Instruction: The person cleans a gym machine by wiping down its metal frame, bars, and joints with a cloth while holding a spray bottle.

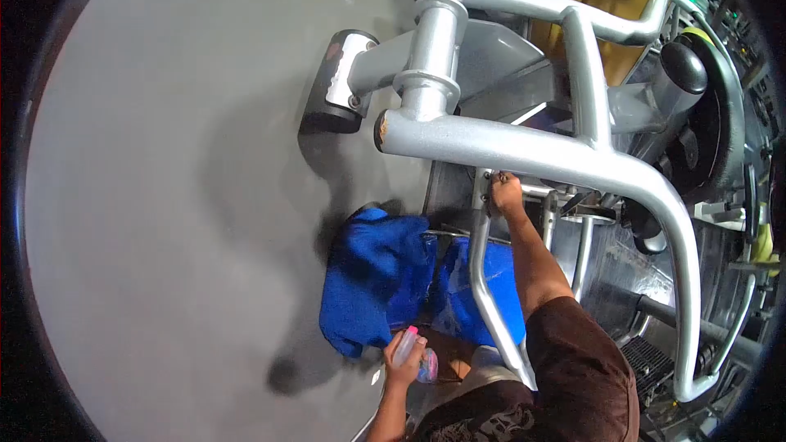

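My left hand [401, 363] is wrapped around a small clear spray bottle [427, 367] with a pink nozzle tip, low in the view near my body. Reaching forward, my right hand [506, 194] is closed beside a bolted upright of the silver gym machine frame [508, 141]. Whether its fingers grip the metal or something small is too hard to see. A blue cloth [364, 274] hangs bunched ahead of my left hand. Next to it is a shiny blue panel or container [483, 282], partly behind a bent silver tube [483, 266].
Thick silver tubes arch over my right arm and curve down on the right. A black-and-white machine foot [340, 80] rests on the grey floor [164, 180]. A black round padded part [725, 115] and more gym equipment crowd the right side.
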A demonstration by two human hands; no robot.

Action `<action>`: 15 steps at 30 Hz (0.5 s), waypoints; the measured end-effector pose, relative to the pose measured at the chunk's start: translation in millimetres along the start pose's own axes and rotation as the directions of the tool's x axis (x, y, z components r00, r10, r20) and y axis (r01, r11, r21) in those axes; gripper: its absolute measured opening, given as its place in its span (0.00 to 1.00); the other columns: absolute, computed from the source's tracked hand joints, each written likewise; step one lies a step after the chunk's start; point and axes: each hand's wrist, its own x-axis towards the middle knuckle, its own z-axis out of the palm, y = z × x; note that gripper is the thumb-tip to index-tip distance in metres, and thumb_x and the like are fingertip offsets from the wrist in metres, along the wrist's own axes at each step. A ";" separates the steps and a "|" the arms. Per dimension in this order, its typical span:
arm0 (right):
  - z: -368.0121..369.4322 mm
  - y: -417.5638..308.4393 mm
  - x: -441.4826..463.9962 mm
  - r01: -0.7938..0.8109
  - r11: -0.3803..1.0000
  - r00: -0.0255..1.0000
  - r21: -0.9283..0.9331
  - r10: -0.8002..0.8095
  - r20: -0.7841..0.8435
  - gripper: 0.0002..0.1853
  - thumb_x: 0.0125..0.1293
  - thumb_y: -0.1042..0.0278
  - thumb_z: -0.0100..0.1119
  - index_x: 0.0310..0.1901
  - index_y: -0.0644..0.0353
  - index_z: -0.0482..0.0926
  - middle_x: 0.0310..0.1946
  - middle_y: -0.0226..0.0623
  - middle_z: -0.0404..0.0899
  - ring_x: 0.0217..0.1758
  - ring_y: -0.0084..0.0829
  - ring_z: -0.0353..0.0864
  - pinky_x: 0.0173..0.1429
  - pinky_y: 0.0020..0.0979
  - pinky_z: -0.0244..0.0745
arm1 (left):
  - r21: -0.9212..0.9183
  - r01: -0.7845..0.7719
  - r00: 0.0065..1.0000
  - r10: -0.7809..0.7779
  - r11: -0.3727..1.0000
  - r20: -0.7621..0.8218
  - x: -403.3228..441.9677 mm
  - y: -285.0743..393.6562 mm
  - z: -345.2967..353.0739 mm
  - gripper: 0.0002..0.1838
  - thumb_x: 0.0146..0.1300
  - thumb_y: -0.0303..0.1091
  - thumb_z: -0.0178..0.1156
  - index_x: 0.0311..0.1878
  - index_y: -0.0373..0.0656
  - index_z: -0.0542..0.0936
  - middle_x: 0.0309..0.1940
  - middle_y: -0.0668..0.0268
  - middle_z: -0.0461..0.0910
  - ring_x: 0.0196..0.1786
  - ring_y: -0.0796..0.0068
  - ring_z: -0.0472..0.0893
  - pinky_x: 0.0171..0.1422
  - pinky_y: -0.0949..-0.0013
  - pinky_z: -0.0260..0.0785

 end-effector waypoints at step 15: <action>-31.4 4.0 -91.1 0.000 0.955 0.986 0.297 0.049 -0.159 0.20 0.74 0.58 0.54 0.58 0.66 0.79 0.50 0.53 0.84 0.56 0.40 0.82 0.63 0.36 0.72 | 0.025 -0.071 0.988 0.067 0.997 0.142 21.9 9.9 29.4 0.06 0.64 0.30 0.63 0.37 0.38 0.77 0.22 0.67 0.77 0.23 0.78 0.76 0.29 0.72 0.69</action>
